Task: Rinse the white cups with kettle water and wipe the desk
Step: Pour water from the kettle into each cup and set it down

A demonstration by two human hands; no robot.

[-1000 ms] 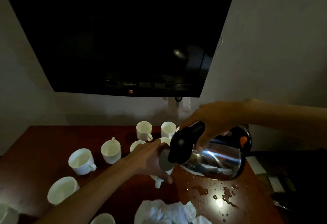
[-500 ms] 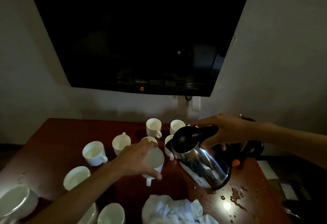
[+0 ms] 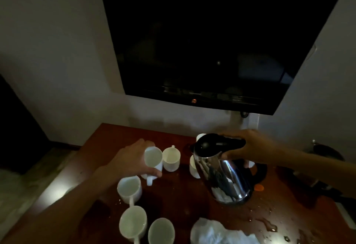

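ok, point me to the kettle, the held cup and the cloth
kettle [image 3: 225, 178], head view, on its shiny steel side.
held cup [image 3: 153, 157], head view, on its inside.
cloth [image 3: 215, 233], head view, on its crumpled middle.

A reddish-brown wooden desk [image 3: 107, 147] stands against the wall and carries several white cups: one [image 3: 171, 159] stands upright near the middle, one [image 3: 129, 188] sits nearer with its handle toward the camera, and two more, [image 3: 133, 222] and [image 3: 160, 231], lie close together at the near edge. A crumpled white cloth [image 3: 217, 232] lies on the near part of the desk, just right of those two cups. Puddles and drops of water [image 3: 269, 226] are scattered over the wood to the right of the cloth, and a small orange thing [image 3: 258, 187], too blurred to identify, lies further back.
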